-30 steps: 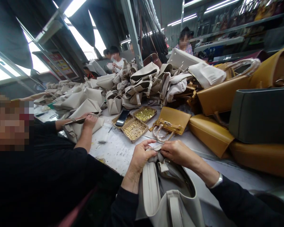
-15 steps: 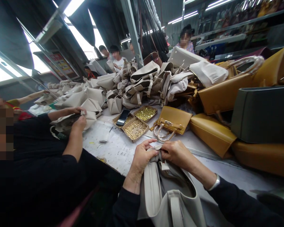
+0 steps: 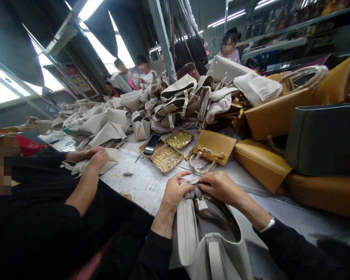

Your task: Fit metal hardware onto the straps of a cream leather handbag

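A light grey handbag (image 3: 189,233) stands at the table's front edge, its mouth facing up and its lining showing. My left hand (image 3: 176,190) pinches the far end of the bag, near a small flap or strap end. Opposite it, my right hand (image 3: 217,186) grips the same strap end between thumb and fingers. Whether a small fitting sits between the fingertips is hidden. Just beyond my hands lie a cardboard tray of small gold studs (image 3: 167,159), a second tray of shiny gold pieces (image 3: 179,139) and a mustard handbag (image 3: 214,146) with wrapped handles.
A phone (image 3: 152,144) rests on another tray. Grey bags (image 3: 175,99) are heaped across the back; mustard bags (image 3: 262,165) and a dark green bag (image 3: 323,140) crowd the right. At left, a co-worker's hands (image 3: 98,156) hold a grey bag piece. More people stand behind.
My hands stay almost in place on the strap end, my right wrist shifting slightly right. The co-worker at left has lowered their hands onto the grey piece and turned it flatter.
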Demonstrator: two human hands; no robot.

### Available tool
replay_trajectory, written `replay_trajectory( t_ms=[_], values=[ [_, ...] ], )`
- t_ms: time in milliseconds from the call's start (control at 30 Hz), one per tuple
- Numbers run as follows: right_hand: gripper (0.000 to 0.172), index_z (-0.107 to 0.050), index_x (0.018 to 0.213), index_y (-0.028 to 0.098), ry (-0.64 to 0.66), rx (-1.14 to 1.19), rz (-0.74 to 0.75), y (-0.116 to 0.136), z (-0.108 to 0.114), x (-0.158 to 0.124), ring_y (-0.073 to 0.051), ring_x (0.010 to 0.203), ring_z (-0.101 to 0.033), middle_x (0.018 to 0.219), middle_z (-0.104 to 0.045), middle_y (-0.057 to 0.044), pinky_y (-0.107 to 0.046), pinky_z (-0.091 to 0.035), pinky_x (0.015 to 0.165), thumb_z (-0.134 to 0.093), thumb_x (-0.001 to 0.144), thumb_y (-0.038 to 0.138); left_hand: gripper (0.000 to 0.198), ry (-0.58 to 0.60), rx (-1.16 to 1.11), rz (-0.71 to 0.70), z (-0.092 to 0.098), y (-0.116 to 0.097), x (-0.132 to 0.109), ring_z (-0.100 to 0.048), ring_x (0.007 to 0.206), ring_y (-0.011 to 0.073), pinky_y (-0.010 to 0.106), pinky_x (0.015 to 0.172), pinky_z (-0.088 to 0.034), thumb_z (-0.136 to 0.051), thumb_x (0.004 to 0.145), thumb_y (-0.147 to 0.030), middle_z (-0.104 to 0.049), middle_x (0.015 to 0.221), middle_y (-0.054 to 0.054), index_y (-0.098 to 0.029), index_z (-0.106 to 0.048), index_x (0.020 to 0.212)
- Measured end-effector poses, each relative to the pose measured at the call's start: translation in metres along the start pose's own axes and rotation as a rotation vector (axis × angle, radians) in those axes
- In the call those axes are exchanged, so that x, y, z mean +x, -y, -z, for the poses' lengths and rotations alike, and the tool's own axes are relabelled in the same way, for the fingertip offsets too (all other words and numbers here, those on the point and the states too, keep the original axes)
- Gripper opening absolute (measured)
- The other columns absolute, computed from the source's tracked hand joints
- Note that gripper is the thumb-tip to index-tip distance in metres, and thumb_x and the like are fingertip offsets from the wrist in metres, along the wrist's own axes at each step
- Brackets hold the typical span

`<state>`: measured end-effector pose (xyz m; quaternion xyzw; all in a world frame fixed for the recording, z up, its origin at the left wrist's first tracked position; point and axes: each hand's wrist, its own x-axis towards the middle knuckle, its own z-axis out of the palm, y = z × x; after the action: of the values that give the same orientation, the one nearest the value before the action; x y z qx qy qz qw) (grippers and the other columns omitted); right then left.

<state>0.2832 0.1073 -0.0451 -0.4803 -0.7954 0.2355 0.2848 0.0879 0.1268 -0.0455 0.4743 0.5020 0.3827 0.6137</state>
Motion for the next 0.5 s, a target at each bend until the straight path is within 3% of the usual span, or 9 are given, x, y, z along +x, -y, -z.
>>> replay_trajectory(
  t_ms=[133,267,500],
  values=[
    [0.012,-0.076,0.083,0.018,0.014,0.011,0.009,0.002,0.002,-0.001,-0.015,0.068,-0.065,0.075,-0.074,-0.002,-0.023,-0.038,0.061,-0.067,0.092,0.017,0.063,0.008,-0.033,0.020,0.001,0.000,0.000,-0.058,0.058,0.0113,0.021,0.057,-0.039,-0.081,0.052,-0.016,-0.068,0.064,-0.001,-0.008,-0.067,0.112],
    [0.011,-0.076,0.088,0.017,-0.063,-0.069,0.015,0.010,-0.001,-0.004,-0.017,0.073,-0.068,0.082,-0.076,-0.005,-0.024,-0.042,0.066,-0.066,0.091,0.013,0.064,0.008,-0.043,0.010,0.001,-0.001,-0.001,-0.062,0.063,0.0138,0.023,0.060,-0.042,-0.080,0.053,-0.016,-0.072,0.071,0.002,-0.009,-0.066,0.115],
    [0.015,-0.074,0.077,0.017,-0.055,-0.159,0.100,0.009,-0.002,-0.005,-0.014,0.064,-0.063,0.072,-0.072,-0.002,-0.024,-0.035,0.060,-0.067,0.087,0.008,0.068,0.060,0.035,-0.014,0.002,-0.005,-0.004,-0.059,0.058,0.0114,0.021,0.057,-0.041,-0.079,0.056,-0.015,-0.068,0.069,0.000,-0.010,-0.067,0.123]
  ],
)
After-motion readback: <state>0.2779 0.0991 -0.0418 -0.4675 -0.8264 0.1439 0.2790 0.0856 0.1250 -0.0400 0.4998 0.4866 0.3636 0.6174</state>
